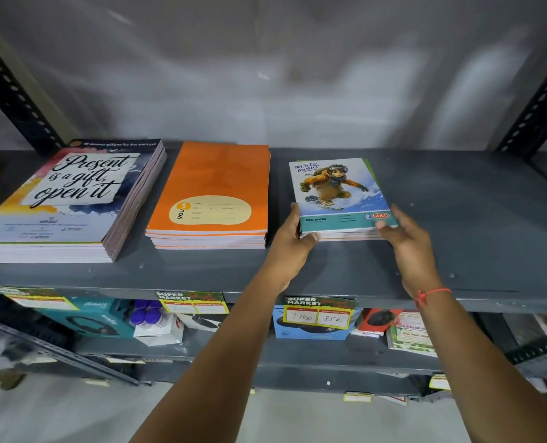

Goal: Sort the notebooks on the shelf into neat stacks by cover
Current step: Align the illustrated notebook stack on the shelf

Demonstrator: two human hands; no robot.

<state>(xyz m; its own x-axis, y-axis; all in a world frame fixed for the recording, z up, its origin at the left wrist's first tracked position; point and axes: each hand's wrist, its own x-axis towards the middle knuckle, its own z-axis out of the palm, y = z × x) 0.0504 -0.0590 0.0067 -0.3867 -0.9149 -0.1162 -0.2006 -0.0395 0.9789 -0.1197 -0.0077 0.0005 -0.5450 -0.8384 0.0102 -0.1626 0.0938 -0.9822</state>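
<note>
Three stacks of notebooks lie on the grey metal shelf (457, 219). At the left is a tall stack with a "Present is a gift, open it" cover (70, 190). In the middle sits an orange stack with a cream label (214, 190). On the right is a small stack topped by a snowboarder cover (339, 190). My left hand (293, 238) grips that small stack at its front left corner, thumb on the cover. My right hand (403, 238) touches its front right corner with the fingers spread.
Black perforated uprights (534, 103) frame the shelf at both sides, with a pale wall behind. Yellow price tags (320, 314) hang on the shelf's front lip. The lower shelf holds boxed goods (96, 318) and packets. Bare shelf lies to the right of the small stack.
</note>
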